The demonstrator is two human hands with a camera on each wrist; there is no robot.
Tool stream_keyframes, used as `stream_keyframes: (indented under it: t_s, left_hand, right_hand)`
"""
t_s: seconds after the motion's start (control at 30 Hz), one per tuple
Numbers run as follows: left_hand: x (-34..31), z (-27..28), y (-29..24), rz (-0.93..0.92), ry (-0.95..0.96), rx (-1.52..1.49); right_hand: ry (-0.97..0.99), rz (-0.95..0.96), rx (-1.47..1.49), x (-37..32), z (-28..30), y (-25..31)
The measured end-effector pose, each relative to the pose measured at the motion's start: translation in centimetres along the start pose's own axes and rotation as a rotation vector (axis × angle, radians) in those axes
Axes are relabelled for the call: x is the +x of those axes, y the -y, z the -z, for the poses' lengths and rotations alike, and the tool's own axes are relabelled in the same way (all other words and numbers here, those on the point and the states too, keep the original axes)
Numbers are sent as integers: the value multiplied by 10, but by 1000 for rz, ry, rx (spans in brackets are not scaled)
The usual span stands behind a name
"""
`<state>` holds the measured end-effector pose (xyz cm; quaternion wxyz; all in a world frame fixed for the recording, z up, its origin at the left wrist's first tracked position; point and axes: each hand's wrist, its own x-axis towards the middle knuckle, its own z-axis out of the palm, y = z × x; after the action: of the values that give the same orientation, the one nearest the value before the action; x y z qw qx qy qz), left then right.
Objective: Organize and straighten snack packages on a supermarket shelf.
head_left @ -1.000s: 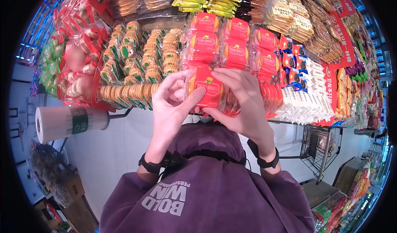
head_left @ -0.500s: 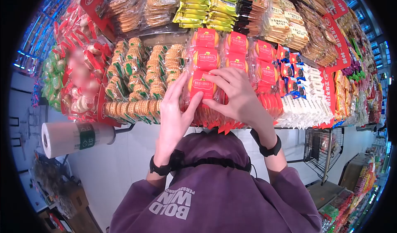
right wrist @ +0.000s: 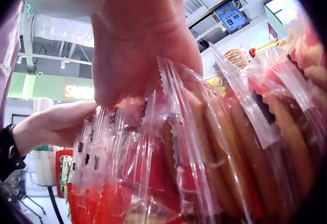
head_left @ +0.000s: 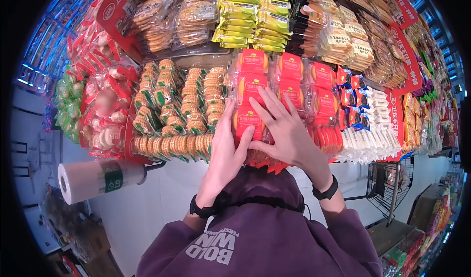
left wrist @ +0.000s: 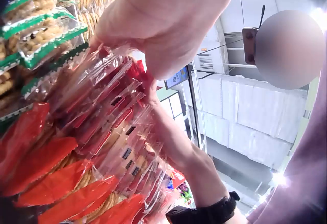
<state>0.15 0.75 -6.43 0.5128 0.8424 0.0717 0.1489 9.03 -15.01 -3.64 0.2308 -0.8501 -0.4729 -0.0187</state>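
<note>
A clear packet of round biscuits with a red label point(head_left: 247, 121) lies at the front of a column of matching packets point(head_left: 252, 88). My left hand point(head_left: 226, 147) rests along its left side, fingers straight and the thumb over the label. From the right, my right hand point(head_left: 293, 138) lies spread over the packets, its fingertips on the label behind and its thumb near the front packet's lower edge. In the left wrist view, the packets point(left wrist: 110, 111) stand in a tight row under the left palm. The right wrist view has clear wrapper edges point(right wrist: 173, 132) right against the right palm.
Round biscuits in green-trimmed packs point(head_left: 194, 105) fill the left side. Small blue biscuit packs point(head_left: 354, 100) and white packs point(head_left: 370, 142) lie to the right, with yellow packs point(head_left: 238, 14) behind. A plastic bag roll point(head_left: 93, 179) hangs at the front left.
The front packet, held raised between both hands a second ago, now lies flat in its column. The right hand's fingers have straightened and spread over the packets. The head view has shifted.
</note>
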Motion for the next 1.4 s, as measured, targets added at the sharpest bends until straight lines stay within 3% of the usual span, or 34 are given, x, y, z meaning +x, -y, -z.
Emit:
stream_keyframes:
  t_s: [0.67,0.87,0.93,1.1,1.2,1.4]
  left_hand:
    - [4,0,4,-59,22,72]
    - [1,-5,-8,51,-41,-33]
    - [-2,-6,-6,-80,-155,237]
    - [-17,-18,-37,-424,-415,366]
    - [-26,-45,-51,-537,-299,272]
    - [-28,-124,-84,-637,-144,227]
  right_hand:
    - [-19,-21,-32,-2,-6,-3]
    - [15,-32,23,-4,-4,-7]
    - [-25,-41,67,-5,-4,-6]
    - [-196,61,211,-22,18,2]
    - [-142,86,252,-52,30,-3]
    - [-337,-60,338,-152,49,-46]
